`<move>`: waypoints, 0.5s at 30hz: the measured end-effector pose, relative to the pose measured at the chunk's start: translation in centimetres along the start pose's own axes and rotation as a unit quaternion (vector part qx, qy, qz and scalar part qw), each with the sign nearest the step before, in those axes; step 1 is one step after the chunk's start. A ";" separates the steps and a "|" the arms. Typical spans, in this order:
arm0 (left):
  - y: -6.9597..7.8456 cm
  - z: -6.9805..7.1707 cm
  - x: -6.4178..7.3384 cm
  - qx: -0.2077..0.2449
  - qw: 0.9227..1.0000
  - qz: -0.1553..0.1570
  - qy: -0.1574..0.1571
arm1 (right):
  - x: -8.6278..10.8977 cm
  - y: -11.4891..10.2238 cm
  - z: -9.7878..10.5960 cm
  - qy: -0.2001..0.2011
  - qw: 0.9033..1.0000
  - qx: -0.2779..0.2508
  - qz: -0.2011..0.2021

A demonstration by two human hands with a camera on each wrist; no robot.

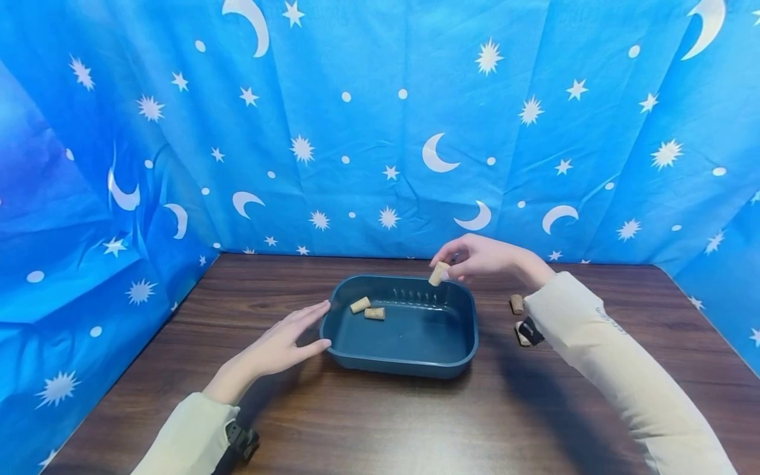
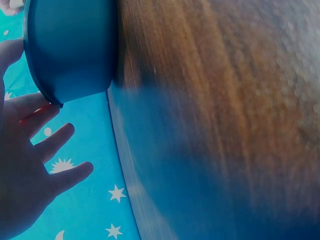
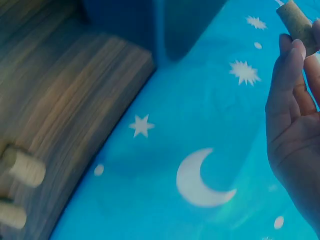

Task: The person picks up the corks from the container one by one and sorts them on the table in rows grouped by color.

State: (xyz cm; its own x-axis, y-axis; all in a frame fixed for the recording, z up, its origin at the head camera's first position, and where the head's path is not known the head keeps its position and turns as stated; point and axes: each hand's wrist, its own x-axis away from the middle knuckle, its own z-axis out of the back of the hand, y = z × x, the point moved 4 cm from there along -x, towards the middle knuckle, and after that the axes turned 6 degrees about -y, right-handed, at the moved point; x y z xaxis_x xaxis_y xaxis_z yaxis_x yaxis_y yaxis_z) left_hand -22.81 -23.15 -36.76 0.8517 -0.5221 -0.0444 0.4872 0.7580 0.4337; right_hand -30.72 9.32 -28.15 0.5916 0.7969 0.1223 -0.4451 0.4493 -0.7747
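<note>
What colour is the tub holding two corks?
Dark teal; the tub shows best in the head view.

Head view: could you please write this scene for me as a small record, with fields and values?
Container: blue-green tub on a brown table
Inside: two corks, lying in the left part
Right hand: pinches another cork near the tub's far rim
Left hand: touches the tub's left side
On table, right of tub: two more corks, one partly hidden
Backdrop: blue cloth, white moons and stars

A held cork (image 1: 438,274) tilts near the teal bin (image 1: 410,338).
</note>
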 end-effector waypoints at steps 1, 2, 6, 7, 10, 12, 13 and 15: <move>0.0 0.0 0.0 0.000 1.000 0.000 0.000 | 0.6 0.2 0.2 0.007 1.000 -0.002 -0.004; 0.0 0.0 0.0 -0.001 1.000 -0.001 0.001 | 1.1 0.3 0.5 0.014 1.000 0.000 -0.008; 0.0 0.0 0.0 -0.002 1.000 -0.002 0.003 | 3.5 1.1 1.3 0.038 0.999 0.016 -0.026; -0.1 0.0 0.1 -0.002 1.000 -0.001 0.003 | 4.0 1.3 1.5 0.041 0.999 0.015 -0.031; 0.0 0.0 0.1 -0.001 1.000 -0.001 0.003 | 5.6 2.0 1.7 0.047 0.998 0.011 -0.039; 0.0 0.0 0.0 0.001 1.000 0.000 0.002 | 6.6 2.5 1.8 0.050 0.998 0.011 -0.037; 0.0 0.0 0.0 0.001 1.000 0.000 0.002 | 7.0 2.8 1.8 0.052 0.998 0.007 -0.038; 0.0 0.0 0.0 0.002 1.000 0.000 0.001 | 7.7 3.3 1.7 0.058 0.998 0.007 -0.038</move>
State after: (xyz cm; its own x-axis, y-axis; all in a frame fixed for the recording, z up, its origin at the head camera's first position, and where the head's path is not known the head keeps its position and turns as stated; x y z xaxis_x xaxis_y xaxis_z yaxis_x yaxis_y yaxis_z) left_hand -22.77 -23.11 -36.79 0.8523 -0.5209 -0.0463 0.4860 0.7563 0.4380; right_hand -28.77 17.64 -28.75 0.6968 0.7093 0.1069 -0.4053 0.5122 -0.7573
